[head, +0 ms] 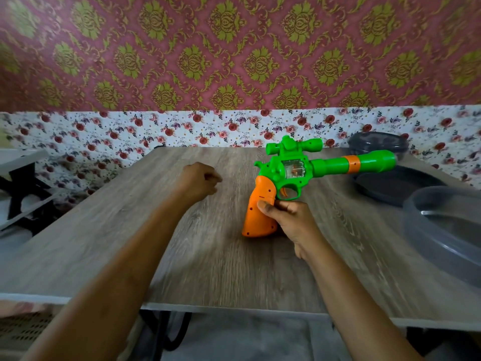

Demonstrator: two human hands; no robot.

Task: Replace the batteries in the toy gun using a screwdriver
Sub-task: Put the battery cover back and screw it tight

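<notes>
A green and orange toy gun (294,170) stands over the wooden table (208,243), barrel pointing right, orange grip (257,217) down with its butt near the tabletop. My right hand (289,220) holds the grip from the right side, thumb pressed on its face. Small screw holes show on the grip. My left hand (199,181) hovers to the left of the gun, fingers curled into a loose fist with nothing visible in it. No screwdriver or batteries are in view.
A dark round container (377,145) sits at the back right, with a dark lid (398,186) in front of it. A clear plastic tub (447,230) lies at the right edge. Patterned wall runs behind the table; a white stand (20,183) is at left.
</notes>
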